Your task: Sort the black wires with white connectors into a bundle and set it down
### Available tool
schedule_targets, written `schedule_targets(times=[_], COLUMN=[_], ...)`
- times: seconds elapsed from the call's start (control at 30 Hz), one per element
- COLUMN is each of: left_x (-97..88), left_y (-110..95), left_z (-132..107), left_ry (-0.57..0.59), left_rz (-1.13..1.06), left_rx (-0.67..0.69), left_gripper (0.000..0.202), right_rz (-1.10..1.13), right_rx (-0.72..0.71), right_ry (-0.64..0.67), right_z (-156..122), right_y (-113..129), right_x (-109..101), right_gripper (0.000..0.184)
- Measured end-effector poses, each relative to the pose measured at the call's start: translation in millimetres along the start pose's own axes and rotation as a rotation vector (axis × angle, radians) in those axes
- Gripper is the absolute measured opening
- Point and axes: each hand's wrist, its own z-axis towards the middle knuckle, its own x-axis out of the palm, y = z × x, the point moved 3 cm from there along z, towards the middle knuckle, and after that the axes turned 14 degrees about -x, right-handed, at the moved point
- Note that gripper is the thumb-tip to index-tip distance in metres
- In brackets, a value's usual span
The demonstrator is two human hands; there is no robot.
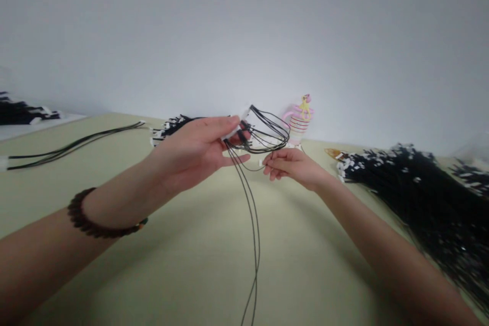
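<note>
My left hand [198,150] is raised over the pale green table [183,265], fingers closed on a small bunch of thin black wires [263,130] with white connectors at their ends. The wires loop to the right and several strands hang down toward me [254,244]. My right hand [290,165] pinches one wire end with a small white connector just below the loop. A dark bead bracelet [95,219] sits on my left wrist.
A big heap of black wires with white connectors [416,188] lies at the right. Another bundle [171,125] lies behind my left hand, and long wires [76,145] stretch across the left. A pink striped cup-like holder [300,119] stands by the grey wall.
</note>
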Motion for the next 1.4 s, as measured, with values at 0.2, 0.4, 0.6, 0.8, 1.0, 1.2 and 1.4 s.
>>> schedule_targets(times=[0.2,0.4,0.6,0.8,1.0,1.2,1.4], left_x=[7.8,14.7,7.2,-7.2,-9.3,-4.3,-4.6], left_y=[5.1,4.0,3.6,8.5,12.4,17.2,19.9], left_z=[-7.3,-10.8,-3.1,13.9,17.4,11.5,12.5], left_ry=[0.162,0.184,0.086,-0.072,-0.163,-0.134,-0.149], left_rz=[0.073,0.048,0.049,-0.013,-0.018,0.022,0.06], left_rx=[-0.122,-0.059,0.065,0.105,0.127,0.136,0.139], left_gripper=[0.012,0.014,0.017,0.01,0.01,0.015,0.018], right_rz=[0.392,0.526,0.45,0.257,-0.014,-0.138,-0.477], right_rx=[-0.059,-0.135,0.051,-0.198,-0.31,-0.303,-0.491], right_ry=[-0.185,-0.218,-0.193,-0.778,-0.37,-0.011,-0.056], right_z=[5.3,6.1,5.7,1.2,-6.9,-18.8,-21.9], right_y=[-10.7,-6.0,-6.1,-2.0,14.5,19.3,30.3], right_x=[-12.4,-18.5,-18.2,-25.8,33.3,75.1,64.2], right_gripper=[0.023,0.022,0.03,0.017,0.018,0.022,0.028])
